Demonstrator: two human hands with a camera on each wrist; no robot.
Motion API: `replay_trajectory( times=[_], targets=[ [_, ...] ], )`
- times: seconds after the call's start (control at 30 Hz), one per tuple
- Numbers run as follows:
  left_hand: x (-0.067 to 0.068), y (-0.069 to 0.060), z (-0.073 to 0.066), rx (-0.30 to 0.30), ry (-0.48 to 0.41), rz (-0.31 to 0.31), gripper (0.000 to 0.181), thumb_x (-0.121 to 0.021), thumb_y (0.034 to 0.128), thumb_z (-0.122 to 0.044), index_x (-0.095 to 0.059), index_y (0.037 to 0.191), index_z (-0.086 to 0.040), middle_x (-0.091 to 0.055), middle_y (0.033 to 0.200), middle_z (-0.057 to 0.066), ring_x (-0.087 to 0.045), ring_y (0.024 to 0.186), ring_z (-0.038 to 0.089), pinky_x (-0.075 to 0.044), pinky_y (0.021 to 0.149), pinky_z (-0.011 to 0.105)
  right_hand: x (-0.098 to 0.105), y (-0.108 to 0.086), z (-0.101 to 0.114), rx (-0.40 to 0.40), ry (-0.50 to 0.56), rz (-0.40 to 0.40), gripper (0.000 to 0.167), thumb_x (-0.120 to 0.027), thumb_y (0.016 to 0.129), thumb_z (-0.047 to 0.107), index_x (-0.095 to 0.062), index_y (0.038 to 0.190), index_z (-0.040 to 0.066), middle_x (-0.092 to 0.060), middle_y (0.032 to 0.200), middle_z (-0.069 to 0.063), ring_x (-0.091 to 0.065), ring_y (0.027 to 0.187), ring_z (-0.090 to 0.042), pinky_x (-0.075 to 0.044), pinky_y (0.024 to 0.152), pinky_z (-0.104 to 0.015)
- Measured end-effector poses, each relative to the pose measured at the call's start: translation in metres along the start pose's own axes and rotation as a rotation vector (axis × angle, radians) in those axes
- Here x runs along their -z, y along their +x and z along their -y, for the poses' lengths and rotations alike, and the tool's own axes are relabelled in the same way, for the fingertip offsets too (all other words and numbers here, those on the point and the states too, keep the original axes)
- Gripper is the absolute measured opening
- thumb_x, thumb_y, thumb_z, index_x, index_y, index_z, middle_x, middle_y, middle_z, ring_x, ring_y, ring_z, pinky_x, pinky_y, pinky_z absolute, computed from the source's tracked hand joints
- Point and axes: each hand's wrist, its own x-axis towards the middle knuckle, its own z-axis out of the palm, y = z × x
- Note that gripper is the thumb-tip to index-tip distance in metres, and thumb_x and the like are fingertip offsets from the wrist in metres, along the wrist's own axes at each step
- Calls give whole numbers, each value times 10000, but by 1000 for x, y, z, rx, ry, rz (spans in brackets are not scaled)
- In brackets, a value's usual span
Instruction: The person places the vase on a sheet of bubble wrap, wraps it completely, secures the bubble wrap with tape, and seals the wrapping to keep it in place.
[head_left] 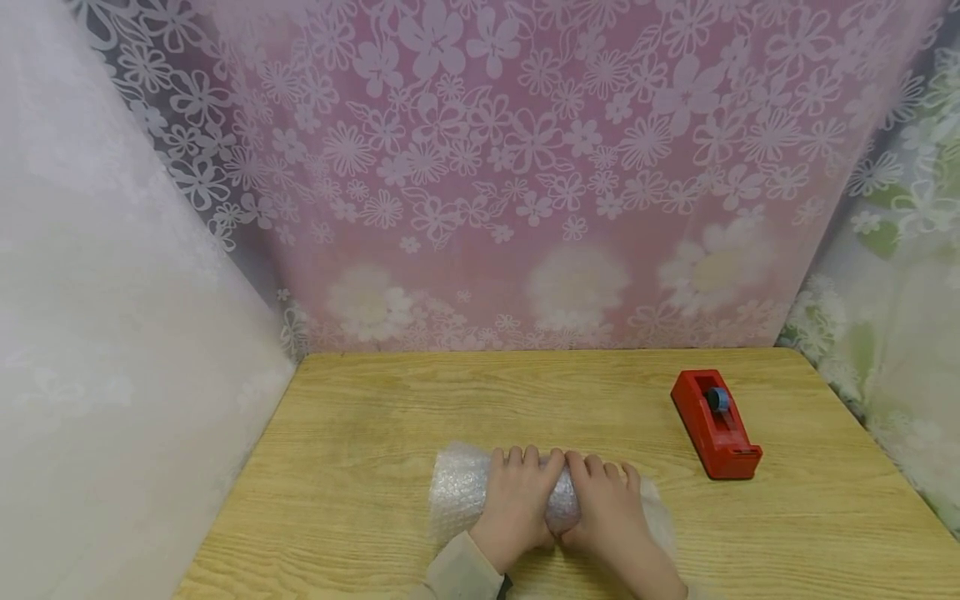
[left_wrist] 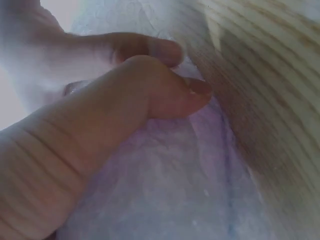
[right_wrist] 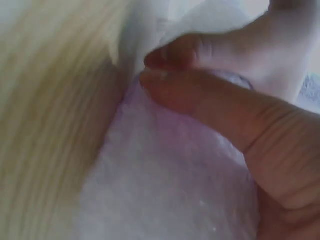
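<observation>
A rolled bundle of clear bubble wrap [head_left: 457,485] lies crosswise near the table's front edge, with a purple tint showing through its middle. My left hand [head_left: 517,502] grips it just left of centre, fingers over the top and thumb on the near side. Right beside it, my right hand [head_left: 606,510] holds the roll the same way. Both thumbs press on the wrap [left_wrist: 165,185] close together in the left wrist view. From the right wrist view, the wrapped roll [right_wrist: 165,185] touches the wood. What lies inside the wrap cannot be made out.
A red tape dispenser [head_left: 716,433] with a small roll of tape [head_left: 718,400] stands at the right of the wood-grain table [head_left: 360,425]. Flowered pink cloth [head_left: 480,208] hangs behind the table, and pale cloth [head_left: 112,333] hangs along the left side.
</observation>
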Motion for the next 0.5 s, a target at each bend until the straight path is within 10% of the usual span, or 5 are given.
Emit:
replay_trajectory(
  times=[0.5],
  targets=[
    [6,8,7,-1,-127,138,991,-901,440,-664,-521,1287,-316,-649,1011,-5,-604,884,198,-446,787,422,-11,-10,13,8,-48,-142,934,-951,478,241,-524,1290,64,-575,1139,-179,-516,1085,-450,-233,974,-733]
  ],
)
